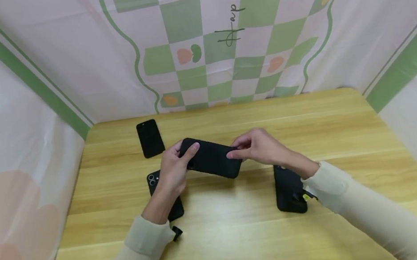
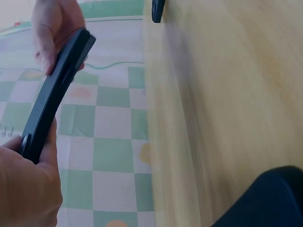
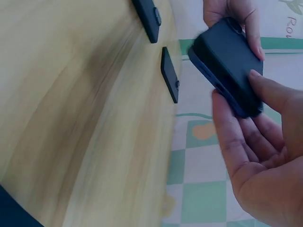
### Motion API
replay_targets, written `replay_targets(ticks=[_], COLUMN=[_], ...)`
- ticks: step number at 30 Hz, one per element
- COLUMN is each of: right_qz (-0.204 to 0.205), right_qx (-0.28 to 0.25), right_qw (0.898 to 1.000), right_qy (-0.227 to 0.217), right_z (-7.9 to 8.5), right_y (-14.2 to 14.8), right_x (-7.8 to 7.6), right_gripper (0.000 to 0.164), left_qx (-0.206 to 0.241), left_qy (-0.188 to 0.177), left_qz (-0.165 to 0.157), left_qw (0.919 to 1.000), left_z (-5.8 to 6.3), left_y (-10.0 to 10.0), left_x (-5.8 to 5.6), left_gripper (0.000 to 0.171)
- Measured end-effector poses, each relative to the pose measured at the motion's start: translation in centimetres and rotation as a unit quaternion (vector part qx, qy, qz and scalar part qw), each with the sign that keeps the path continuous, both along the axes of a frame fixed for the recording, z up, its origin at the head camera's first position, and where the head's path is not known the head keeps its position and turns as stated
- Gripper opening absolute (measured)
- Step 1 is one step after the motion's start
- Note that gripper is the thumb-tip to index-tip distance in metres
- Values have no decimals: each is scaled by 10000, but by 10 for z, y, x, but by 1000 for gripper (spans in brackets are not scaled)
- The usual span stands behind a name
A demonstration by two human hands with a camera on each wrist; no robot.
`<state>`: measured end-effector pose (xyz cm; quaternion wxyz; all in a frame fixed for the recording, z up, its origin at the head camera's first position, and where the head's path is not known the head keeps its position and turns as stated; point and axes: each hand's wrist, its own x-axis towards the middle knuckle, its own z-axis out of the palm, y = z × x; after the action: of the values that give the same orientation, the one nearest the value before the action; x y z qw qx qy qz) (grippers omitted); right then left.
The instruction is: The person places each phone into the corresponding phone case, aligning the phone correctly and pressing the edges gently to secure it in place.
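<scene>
Both hands hold a black cased phone (image 1: 212,158) above the table, tilted down to the right in the head view. My left hand (image 1: 173,167) grips its left end, thumb on the upper face. At the other end my right hand (image 1: 259,145) pinches a corner, thumb on top and fingers beneath. Two layers show along the edge of the cased phone (image 2: 59,92) in the left wrist view, parting slightly at the right hand's end. A bluish layer lies under the black one in the right wrist view.
A thin black phone (image 1: 150,138) lies at the back left of the wooden table (image 1: 229,243). Another black phone (image 1: 175,208) with round camera lenses is partly under the left forearm. A third black phone-shaped thing (image 1: 288,190) lies beside the right wrist. Printed cloth (image 1: 219,70) hangs behind.
</scene>
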<state>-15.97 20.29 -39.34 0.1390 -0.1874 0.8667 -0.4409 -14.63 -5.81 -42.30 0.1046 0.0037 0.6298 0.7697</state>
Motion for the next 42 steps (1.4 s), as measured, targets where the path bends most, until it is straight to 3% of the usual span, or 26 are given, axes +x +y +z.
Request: replay_targets(ticks=[4, 8, 14, 20, 27, 29, 32, 36, 42], right_qz=[-618, -938, -1066, -932, -744, -661, -426, 115, 812], right_qx=[-542, -997, -1320, -1597, -1190, -1062, -750, -281, 268], right_qw=[9952, 9853, 9790, 9757, 9850, 9869, 9913, 9963, 9960], right_qy=[-535, -1017, -1134, -1177, -1000, -1014, -998, -806, -245], right_z=[1, 1, 0, -2, 2, 4, 11, 24, 32], right_y=[2, 3, 5, 9, 14, 16, 18, 19, 13], right_x=[1, 0, 0, 0, -1, -3, -6, -8, -6], right_gripper=[32, 37, 34, 31, 30, 29, 26, 19, 11], left_qx=[266, 386, 535, 778, 550, 277, -471, -1498, -2070], left_qy=[-10, -64, -148, -390, -353, -417, -328, 40, 322], left_qz=[353, 499, 453, 317, -338, -523, -843, -1516, -2491], left_qw=[9990, 9980, 9974, 9957, 9973, 9974, 9948, 9770, 9455], left_z=[3, 4, 5, 7, 9, 11, 11, 11, 13], left_y=[2, 3, 6, 5, -3, -7, -12, -14, -4], left_x=[1, 1, 2, 1, 1, 1, 0, -1, 2], left_gripper=[20, 21, 24, 28, 19, 31, 38, 28, 27])
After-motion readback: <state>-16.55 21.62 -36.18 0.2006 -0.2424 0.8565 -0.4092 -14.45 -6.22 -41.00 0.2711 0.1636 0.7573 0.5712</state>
